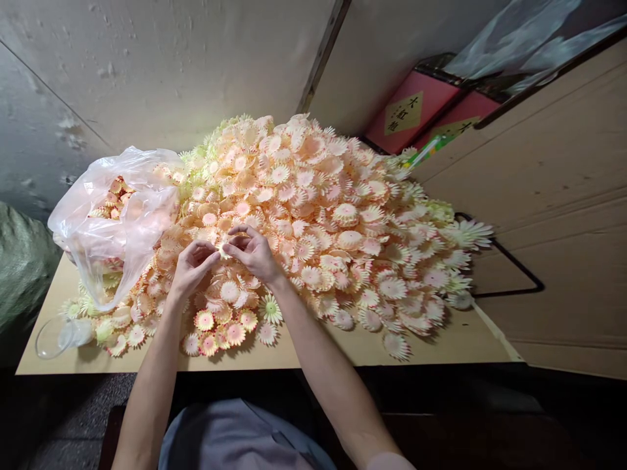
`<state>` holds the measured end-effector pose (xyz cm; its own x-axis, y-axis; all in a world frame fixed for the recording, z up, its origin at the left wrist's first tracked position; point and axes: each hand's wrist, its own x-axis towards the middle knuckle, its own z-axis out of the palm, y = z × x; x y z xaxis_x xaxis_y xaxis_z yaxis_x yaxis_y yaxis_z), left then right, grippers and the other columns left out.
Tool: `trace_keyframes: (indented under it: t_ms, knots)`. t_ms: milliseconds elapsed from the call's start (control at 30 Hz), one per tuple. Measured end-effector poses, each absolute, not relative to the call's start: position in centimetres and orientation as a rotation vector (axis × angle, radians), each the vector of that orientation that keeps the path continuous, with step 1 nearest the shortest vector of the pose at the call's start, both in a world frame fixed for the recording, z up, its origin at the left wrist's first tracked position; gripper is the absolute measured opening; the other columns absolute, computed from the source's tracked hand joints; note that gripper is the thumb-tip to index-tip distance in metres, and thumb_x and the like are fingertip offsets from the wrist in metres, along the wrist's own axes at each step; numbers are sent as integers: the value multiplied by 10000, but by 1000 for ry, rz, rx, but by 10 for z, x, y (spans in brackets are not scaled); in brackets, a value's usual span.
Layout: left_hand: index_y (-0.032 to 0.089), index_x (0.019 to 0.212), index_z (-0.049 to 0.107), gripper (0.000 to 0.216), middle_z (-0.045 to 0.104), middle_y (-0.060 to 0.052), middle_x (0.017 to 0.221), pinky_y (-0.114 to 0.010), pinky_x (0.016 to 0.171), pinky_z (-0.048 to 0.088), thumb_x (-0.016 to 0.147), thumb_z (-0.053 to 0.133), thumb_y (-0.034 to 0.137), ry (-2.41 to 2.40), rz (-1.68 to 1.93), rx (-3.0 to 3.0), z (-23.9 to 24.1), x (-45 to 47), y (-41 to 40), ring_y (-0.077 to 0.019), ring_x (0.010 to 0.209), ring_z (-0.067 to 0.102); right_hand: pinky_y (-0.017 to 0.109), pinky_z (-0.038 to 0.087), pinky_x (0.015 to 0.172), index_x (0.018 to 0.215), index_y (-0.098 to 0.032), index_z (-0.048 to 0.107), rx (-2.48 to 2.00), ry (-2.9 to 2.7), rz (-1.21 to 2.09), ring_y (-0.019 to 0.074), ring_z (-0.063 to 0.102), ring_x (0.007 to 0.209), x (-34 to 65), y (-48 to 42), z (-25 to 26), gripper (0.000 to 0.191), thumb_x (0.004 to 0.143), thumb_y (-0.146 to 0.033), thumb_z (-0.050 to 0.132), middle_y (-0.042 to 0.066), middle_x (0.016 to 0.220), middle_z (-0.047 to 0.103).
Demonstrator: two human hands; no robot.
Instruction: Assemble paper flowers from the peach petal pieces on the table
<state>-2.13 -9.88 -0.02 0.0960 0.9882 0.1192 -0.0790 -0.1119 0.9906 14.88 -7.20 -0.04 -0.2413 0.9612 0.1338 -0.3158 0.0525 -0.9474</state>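
Observation:
Pinched between the fingertips of both hands is a small pale flower piece, partly covered by the fingers. My left hand closes on its left side, thumb against forefinger. From the right, my right hand grips it the same way. Under and behind the hands rises a big heap of flower pieces, pale pink and cream with toothed edges. Near the table's front edge, below the hands, lie several yellow flower pieces with red rims.
A clear plastic bag with more flower pieces stands at the left. A clear cup lies at the table's front left. Red boxes stand at the back right, and a cardboard panel bounds the right side.

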Motion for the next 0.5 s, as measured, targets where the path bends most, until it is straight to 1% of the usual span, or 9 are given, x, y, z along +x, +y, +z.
trace_keyframes:
  t_ms: [133,267,400,500]
  knots:
    - [173,830,590,303,611,17,800,-204,697,483,701,829,307,1023,1339,1237,-3,-20,-97,-89,719,585,248,494,685,961,-214,600,-778,-1226,1427,113,588,714,147,-70,-2,403,669,-368,832,-32,755,618]
    - [168,837,605,281,620,8,814,-193,677,474,708,819,295,1044,1353,1286,-3,-21,-97,-88,721,586,248,511,678,994,-207,631,-808,-1262,1437,122,615,743,147,-71,-3,439,641,-351,849,-6,811,651]
    - [173,865,616,264,635,-1,813,-203,663,471,733,791,320,1082,1324,1333,-2,-22,-99,-100,711,589,228,485,599,976,-189,621,-864,-1215,1454,100,591,608,147,-71,-2,479,601,-344,875,-33,687,643]
    - [172,854,636,218,637,-7,808,-214,680,472,760,766,320,1098,1315,1387,-2,-23,-100,-110,718,593,226,495,608,931,-186,595,-870,-1182,1474,99,604,590,148,-71,-1,513,552,-346,901,-32,663,659]
